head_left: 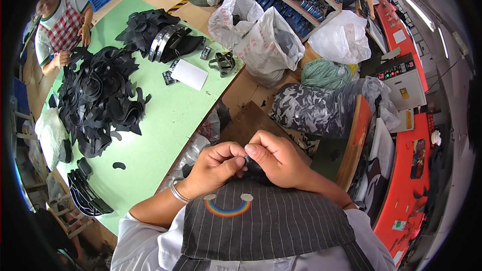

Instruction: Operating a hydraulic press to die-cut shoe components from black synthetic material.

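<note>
Fingers of the left hand (213,166) and right hand (280,160) pinch narrowly together at the lower centre of the frame, apparently on a black piece (255,165) mostly hidden there. Probably fine two-handed adjusting; next calls for steady thumb pressure.

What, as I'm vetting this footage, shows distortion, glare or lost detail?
Head view: the long red machine bows along the right, and corners go black; head view: the long white ceiling tube glares; head view: the heap of black cut pieces loses detail in its folds; head view: the bare left hand and bare right hand look fairly sharp.
</note>
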### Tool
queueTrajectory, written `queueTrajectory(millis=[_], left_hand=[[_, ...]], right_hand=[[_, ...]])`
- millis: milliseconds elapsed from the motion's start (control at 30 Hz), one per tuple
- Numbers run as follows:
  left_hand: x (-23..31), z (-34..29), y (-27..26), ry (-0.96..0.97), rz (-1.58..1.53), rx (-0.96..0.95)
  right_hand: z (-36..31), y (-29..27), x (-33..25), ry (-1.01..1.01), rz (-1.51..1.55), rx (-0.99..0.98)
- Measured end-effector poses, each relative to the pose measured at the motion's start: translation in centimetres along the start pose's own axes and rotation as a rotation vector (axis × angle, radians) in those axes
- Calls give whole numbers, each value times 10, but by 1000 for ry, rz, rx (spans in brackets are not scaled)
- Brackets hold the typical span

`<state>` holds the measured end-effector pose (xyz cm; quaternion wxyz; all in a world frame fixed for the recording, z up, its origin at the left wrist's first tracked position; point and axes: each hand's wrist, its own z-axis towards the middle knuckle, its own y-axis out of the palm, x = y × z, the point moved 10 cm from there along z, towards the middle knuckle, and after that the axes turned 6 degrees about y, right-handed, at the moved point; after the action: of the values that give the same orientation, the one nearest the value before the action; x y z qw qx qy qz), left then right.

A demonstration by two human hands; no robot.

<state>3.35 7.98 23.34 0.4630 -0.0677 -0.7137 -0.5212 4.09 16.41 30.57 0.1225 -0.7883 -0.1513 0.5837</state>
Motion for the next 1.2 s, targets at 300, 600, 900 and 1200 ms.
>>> queueTrajectory(millis=[300, 600, 900, 1200], left_hand=[[7, 1, 0, 42, 76, 19], [10, 1, -3, 131, 239, 84], [-4, -1, -5, 46, 1, 123], [-5, 8, -4, 142, 7, 57]], right_hand=[[-7, -10, -9, -51, -80, 17], [-3, -7, 5, -44, -154, 170], [-10, -6, 23, 21, 290, 93], [0, 0, 36, 0, 326, 150]])
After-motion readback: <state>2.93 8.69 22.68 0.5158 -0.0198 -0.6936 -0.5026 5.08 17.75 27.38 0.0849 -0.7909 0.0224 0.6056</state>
